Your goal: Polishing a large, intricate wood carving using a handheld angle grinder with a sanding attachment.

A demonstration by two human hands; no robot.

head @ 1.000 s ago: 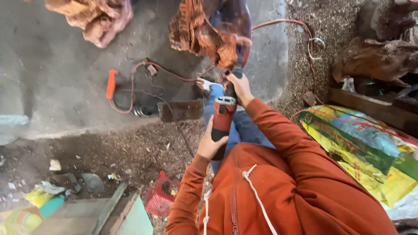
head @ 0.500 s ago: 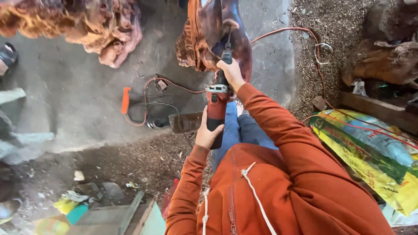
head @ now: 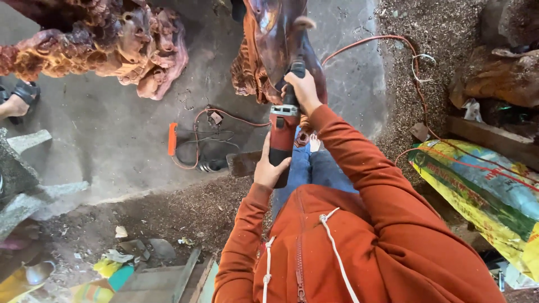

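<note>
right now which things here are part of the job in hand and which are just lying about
In use: red power grinder, left hand on its body, right hand near its head, carved wood piece.

Lying about: orange-handled tool, gnarled root carving, printed sack.

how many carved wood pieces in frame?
2 clear: a knobbly root carving top left on the concrete, and a darker carving top centre at the grinder. Brown lumps at right edge may be more; unclear.
</note>
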